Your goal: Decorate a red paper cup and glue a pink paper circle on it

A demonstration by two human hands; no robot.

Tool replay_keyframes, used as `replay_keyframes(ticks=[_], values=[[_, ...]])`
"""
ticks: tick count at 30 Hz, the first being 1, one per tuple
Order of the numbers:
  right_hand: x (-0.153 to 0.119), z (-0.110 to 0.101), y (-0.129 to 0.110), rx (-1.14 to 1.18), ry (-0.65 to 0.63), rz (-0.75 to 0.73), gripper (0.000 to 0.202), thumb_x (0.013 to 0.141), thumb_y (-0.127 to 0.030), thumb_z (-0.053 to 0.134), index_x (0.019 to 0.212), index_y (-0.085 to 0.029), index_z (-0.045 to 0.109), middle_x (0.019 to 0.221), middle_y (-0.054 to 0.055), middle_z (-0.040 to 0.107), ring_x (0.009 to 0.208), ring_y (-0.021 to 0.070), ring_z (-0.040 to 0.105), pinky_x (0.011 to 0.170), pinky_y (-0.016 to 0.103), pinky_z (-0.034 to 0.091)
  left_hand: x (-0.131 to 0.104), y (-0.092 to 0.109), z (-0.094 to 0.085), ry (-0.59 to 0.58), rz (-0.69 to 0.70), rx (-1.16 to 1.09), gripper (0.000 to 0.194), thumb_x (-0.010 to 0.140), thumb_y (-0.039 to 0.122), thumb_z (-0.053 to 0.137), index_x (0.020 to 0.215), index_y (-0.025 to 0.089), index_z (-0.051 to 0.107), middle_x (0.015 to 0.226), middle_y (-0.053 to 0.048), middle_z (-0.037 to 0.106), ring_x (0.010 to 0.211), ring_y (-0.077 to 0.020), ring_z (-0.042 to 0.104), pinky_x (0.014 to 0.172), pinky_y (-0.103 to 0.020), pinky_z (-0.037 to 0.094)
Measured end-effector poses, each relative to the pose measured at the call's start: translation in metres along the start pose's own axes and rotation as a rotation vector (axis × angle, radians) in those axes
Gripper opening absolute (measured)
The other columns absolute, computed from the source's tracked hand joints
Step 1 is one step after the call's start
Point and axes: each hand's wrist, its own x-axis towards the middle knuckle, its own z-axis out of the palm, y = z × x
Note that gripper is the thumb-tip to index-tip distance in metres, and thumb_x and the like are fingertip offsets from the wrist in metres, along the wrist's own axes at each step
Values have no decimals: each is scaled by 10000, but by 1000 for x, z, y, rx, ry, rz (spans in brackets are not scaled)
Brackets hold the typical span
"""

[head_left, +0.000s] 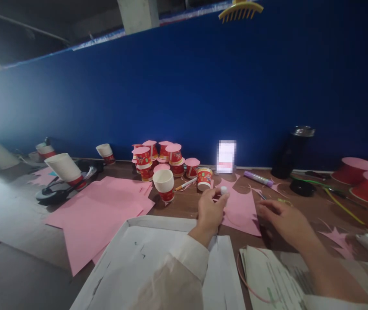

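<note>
A flask (288,154) stood by the blue partition (171,94), a black lid (302,187) just in front of it. A yellow comb (240,10) showed at the partition's top, and a pale pillar (139,16) rose beyond.

1. One left hand (211,210), one right hand (285,221).
2. One black bottle (287,155), surface's back edge.
3. One purple marker (257,178).
4. One white tray (129,245).
5. At least nine pink-topped cups (142,159), back and right edges.

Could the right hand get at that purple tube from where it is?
Probably yes: the purple tube lies just beyond the right hand, and nothing tall seems to stand between them, though a slim rod lies near the fingers.
</note>
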Motion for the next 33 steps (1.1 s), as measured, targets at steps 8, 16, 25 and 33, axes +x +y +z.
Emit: replay_keyframes(ticks=[8, 16, 25, 33], values=[[-11, 25, -8, 78, -211, -66, 398, 858, -546, 529, 1021, -247, 736, 828, 42, 788, 663, 229, 727, 662, 346, 533, -2, -1, -1, -82, -44, 53, 206, 833, 305, 708, 981, 175, 766, 830, -45, 718, 747, -155, 654, 668, -259, 566], [-12, 28, -18, 326, -201, -54, 492, 783, -536, 664, 1147, -207, 699, 1066, 98, 781, 684, 226, 742, 699, 365, 593, -6, 2, 4, -174, 24, -41, 168, 810, 300, 736, 896, 159, 770, 834, -65, 733, 745, -151, 661, 675, -252, 563], [-16, 31, -25, 412, -272, -100, 518, 825, -599, 651, 1156, -203, 696, 1116, 106, 767, 797, 243, 748, 657, 330, 589, -8, 0, 9, -223, -1, -42, 151, 786, 279, 730, 862, 155, 769, 810, -33, 732, 781, -166, 654, 735, -269, 531], [-20, 28, -30, 380, -276, -119, 496, 825, -628, 621, 1070, -208, 720, 1044, 91, 772, 824, 258, 731, 674, 340, 569, -7, -3, 11, -247, -42, -91, 117, 786, 248, 727, 843, 148, 746, 741, -10, 701, 712, -142, 637, 690, -247, 502]])
